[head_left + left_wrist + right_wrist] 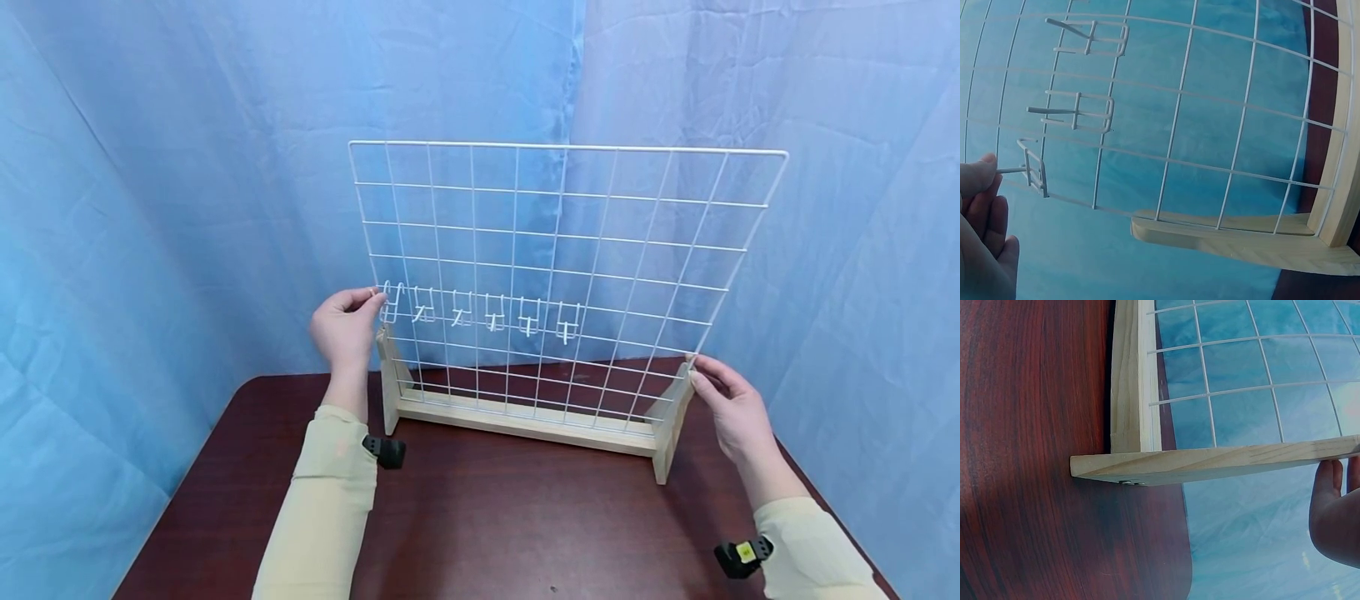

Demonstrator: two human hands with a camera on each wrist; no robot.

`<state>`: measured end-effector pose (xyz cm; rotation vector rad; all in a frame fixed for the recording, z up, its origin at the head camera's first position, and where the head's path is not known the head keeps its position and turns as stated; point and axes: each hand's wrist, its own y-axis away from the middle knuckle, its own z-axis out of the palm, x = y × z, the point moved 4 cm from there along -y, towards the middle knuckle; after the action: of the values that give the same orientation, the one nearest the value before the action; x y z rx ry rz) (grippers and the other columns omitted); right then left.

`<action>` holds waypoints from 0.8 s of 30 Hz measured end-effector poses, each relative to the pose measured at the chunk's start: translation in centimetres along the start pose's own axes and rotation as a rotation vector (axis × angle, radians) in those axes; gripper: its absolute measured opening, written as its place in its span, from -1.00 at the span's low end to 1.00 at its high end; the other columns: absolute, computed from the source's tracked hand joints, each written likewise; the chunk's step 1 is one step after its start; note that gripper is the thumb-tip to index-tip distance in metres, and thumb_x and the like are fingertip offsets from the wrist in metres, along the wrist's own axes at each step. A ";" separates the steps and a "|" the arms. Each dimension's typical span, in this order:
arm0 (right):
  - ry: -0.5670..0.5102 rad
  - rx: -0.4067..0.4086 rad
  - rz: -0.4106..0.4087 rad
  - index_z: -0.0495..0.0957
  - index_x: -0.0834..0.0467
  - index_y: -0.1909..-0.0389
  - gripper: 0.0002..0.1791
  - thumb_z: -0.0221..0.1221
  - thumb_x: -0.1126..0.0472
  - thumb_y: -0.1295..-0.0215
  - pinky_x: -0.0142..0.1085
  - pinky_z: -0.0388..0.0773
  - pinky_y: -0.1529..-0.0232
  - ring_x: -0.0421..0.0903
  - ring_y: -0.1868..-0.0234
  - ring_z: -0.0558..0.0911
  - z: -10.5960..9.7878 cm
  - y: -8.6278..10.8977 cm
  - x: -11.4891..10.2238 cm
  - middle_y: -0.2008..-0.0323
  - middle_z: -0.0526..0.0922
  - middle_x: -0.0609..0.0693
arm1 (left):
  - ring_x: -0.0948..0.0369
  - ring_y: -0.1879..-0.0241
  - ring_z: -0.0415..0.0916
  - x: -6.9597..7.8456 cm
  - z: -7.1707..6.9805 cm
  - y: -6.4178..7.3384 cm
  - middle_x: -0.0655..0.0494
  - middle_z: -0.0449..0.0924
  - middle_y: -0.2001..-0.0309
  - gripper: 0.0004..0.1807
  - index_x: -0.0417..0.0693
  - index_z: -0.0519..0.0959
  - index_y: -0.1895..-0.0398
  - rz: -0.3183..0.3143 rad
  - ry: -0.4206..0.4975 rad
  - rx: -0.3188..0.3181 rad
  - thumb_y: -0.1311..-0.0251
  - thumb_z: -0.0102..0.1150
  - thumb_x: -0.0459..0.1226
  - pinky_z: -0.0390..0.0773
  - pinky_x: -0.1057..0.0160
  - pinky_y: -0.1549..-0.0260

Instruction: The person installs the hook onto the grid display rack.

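Observation:
A white wire grid panel [566,195] stands in a wooden stand [525,423] on the table. At the grid's left edge my left hand [343,332] pinches the prong of a white wire hook [1035,169] between thumb and fingers. This leftmost hook sits tilted against the grid wires. Several more white hooks [495,321] hang in a row to its right, on the same level. My right hand [735,410] grips the upper end of the stand's right side board [1210,464], thumb and fingers around it by the grid's lower right edge.
The dark red-brown table [480,525] carries the stand near its back edge. Pale blue curtains [225,183] hang close behind and on both sides. A black wrist camera [385,451] is strapped over the left sleeve, another black camera [738,558] over the right.

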<state>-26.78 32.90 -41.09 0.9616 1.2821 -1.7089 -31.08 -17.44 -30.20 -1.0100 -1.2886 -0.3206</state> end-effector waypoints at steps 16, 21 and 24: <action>0.009 0.002 0.010 0.69 0.12 -0.02 -0.66 0.11 0.50 -0.36 -0.61 0.48 0.10 -0.35 0.11 0.57 0.0 0.0 0.0 0.17 0.69 -0.23 | 0.18 0.27 0.68 0.0 0.9 -1.1 -0.05 0.75 0.25 -0.83 -0.19 0.78 0.29 -0.029 0.058 0.055 0.00 0.50 -0.36 0.60 0.36 0.28; 0.013 0.004 0.016 0.69 0.11 -0.02 -0.65 0.12 0.49 -0.37 -0.61 0.48 0.09 -0.35 0.11 0.56 0.0 0.0 0.0 0.17 0.68 -0.23 | 0.12 0.23 0.68 -0.7 1.1 -1.0 -0.06 0.75 0.23 -0.82 -0.20 0.78 0.26 -0.060 0.051 0.039 -0.02 0.49 -0.36 0.60 0.35 0.27; 0.007 0.003 0.017 0.69 0.11 -0.02 -0.65 0.12 0.49 -0.37 -0.61 0.48 0.09 -0.36 0.11 0.56 0.0 0.0 -0.1 0.16 0.68 -0.23 | 0.17 0.25 0.67 -1.3 1.2 -0.7 -0.05 0.75 0.22 -0.81 -0.19 0.78 0.25 -0.071 0.062 0.023 -0.03 0.49 -0.35 0.59 0.37 0.31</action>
<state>-26.80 32.90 -41.00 0.9781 1.2731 -1.6963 -32.71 -17.35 -31.13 -0.9294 -1.2714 -0.3884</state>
